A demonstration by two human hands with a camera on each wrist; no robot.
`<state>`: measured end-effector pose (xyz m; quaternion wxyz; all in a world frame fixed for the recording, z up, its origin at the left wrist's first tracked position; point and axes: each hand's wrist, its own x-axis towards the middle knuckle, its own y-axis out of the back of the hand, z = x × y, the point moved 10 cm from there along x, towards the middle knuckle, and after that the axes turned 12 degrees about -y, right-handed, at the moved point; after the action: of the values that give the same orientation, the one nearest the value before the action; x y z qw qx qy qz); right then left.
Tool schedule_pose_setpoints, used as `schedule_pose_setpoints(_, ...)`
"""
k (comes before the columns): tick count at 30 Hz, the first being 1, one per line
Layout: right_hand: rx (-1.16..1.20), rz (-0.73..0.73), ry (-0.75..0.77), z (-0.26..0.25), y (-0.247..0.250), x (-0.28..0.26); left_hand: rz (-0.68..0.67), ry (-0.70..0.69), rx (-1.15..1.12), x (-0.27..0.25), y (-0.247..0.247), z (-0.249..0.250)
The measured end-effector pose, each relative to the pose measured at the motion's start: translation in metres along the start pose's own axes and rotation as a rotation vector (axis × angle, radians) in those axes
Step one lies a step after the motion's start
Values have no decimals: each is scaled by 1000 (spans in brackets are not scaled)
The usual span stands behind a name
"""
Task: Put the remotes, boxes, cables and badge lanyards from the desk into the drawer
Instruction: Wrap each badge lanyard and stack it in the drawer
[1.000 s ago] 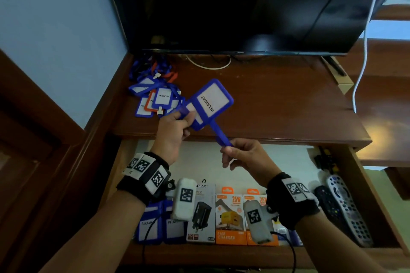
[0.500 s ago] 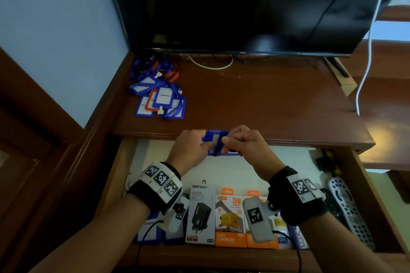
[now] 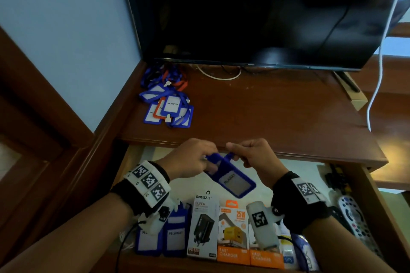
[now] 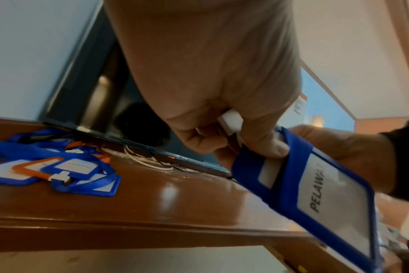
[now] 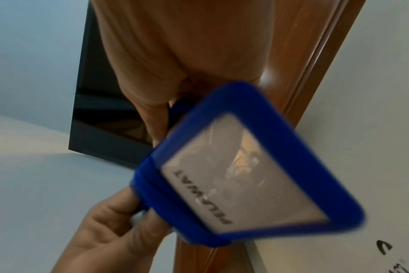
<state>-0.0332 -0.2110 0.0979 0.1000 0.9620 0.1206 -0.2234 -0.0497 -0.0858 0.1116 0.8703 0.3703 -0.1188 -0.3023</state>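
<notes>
A blue badge holder (image 3: 231,180) marked PELAWAT hangs tilted above the open drawer (image 3: 377,201), held by both hands. My left hand (image 3: 190,159) pinches its top corner with the strap and a white clip (image 4: 230,120). My right hand (image 3: 253,155) grips the blue strap at the badge's top. The same badge (image 4: 320,195) fills the left wrist view, and the right wrist view shows the badge (image 5: 240,170) blurred. A pile of blue and orange badge lanyards (image 3: 167,102) lies at the desk's back left. Boxes (image 3: 233,232), two more blue badges (image 3: 162,235) and remotes (image 3: 352,219) lie in the drawer.
A dark TV (image 3: 255,11) stands at the back of the wooden desk (image 3: 266,113), with a white cable (image 3: 218,74) under it. Another white cable (image 3: 381,55) hangs at the right. A wall and wooden frame (image 3: 44,117) close the left side.
Both hands brought the badge down from above the desk to just over the drawer. The badge now hangs face up below the hands, with the strap gathered at its top.
</notes>
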Motion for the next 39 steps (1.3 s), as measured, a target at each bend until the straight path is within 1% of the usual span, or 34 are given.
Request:
schedule_pose_setpoints(2,37,-96,-8,-5,-7,1,123,-56,-168,-3,16,2)
schedule_pose_setpoints(4,110,-220,-4,-11,-18,0,233,-63,-376,-7,30,2)
schedule_pose_setpoints(6,237,-332,18,-19,-28,0,347,-65,-587,-10,40,2)
schedule_pose_setpoints(7,284,-363,41,-24,-33,2,408,-65,-647,-11,46,1)
schedule_pose_setpoints(9,325,-368,87,-31,-42,10,521,-30,-712,-16,52,-7)
schedule_pose_setpoints(10,344,-369,84,-33,-49,16,574,3,-738,-20,53,-13)
schedule_pose_setpoints(13,358,-422,3,-37,-78,29,679,57,-861,-30,55,-27)
schedule_pose_setpoints(15,307,-464,-19,-36,-94,36,753,99,-883,-42,59,-40)
schedule_pose_setpoints(17,214,-478,-14,-34,-103,45,809,188,-839,-57,63,-59)
schedule_pose_setpoints(20,35,-382,10,-32,-107,68,864,342,-796,-84,63,-90)
schedule_pose_setpoints(22,-9,-303,-29,-25,-109,99,870,465,-716,-104,60,-112)
schedule_pose_setpoints(23,-45,-248,-21,-22,-108,118,852,517,-672,-113,57,-123)
schedule_pose_setpoints(25,-290,-93,45,-18,-106,155,749,622,-536,-126,50,-149)
schedule_pose_setpoints(26,-461,-36,72,-14,-107,169,657,674,-457,-131,43,-162)
schedule_pose_setpoints(27,-632,-9,74,-7,-109,179,550,715,-387,-134,36,-173)
schedule_pose_setpoints(29,-846,34,68,6,-112,189,339,748,-249,-137,19,-190)
schedule_pose_setpoints(32,-942,112,90,11,-119,197,73,682,-91,-129,-4,-198)
schedule_pose_setpoints(35,-981,199,99,8,-123,202,-127,596,-20,-118,-25,-194)
schedule_pose_setpoints(39,-1130,293,137,9,-129,201,-421,505,43,-102,-63,-182)
